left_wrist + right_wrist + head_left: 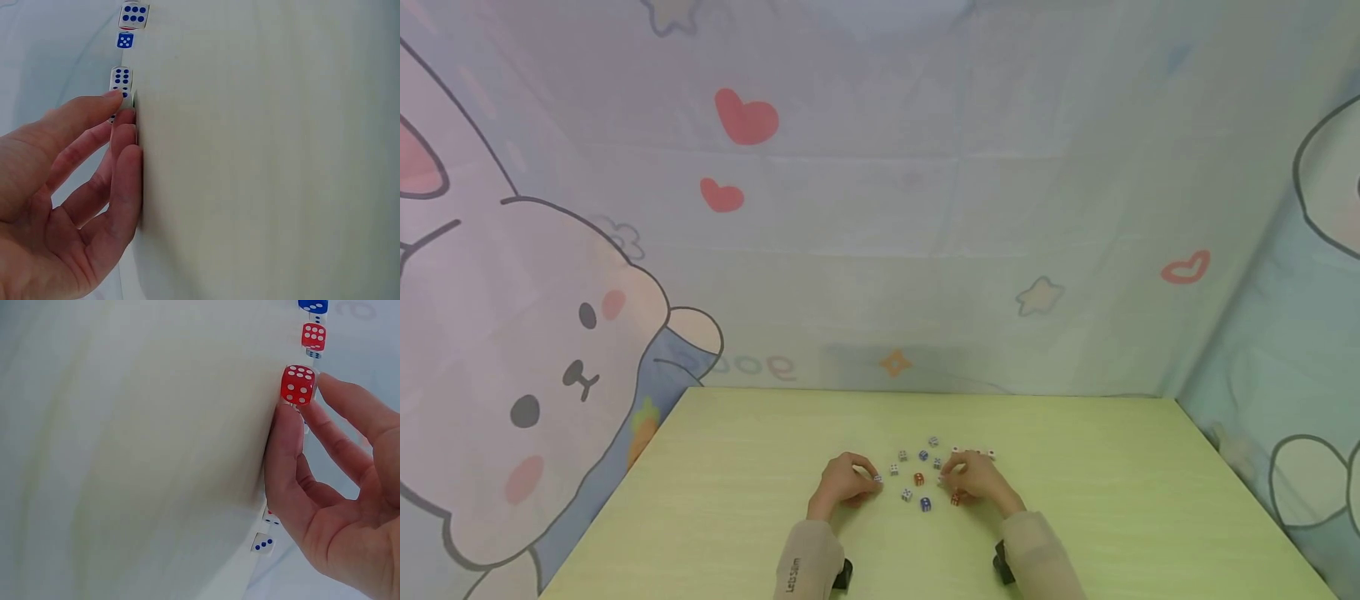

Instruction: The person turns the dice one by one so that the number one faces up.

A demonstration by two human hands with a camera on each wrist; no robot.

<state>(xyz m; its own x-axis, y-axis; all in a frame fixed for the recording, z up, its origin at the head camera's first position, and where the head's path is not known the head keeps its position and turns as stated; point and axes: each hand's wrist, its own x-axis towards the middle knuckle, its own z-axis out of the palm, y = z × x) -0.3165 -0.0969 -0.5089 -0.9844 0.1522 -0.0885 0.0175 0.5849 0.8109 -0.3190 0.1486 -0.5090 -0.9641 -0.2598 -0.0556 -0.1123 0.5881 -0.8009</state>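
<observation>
My left sleeve reads "LetsSlim"; one red die shows me six dots, a small blue die shows five.

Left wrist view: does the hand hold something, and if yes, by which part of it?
Yes: the left hand pinches a white die by its sides, between the fingertips; which exact faces is partly hidden.

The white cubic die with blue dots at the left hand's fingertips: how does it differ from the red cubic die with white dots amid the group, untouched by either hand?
Colour: the white die has blue dots; the red die has white ones. State: the left hand pinches the white die, while the red die rests on the yellow-green table. Both are dotted cubes.
</observation>
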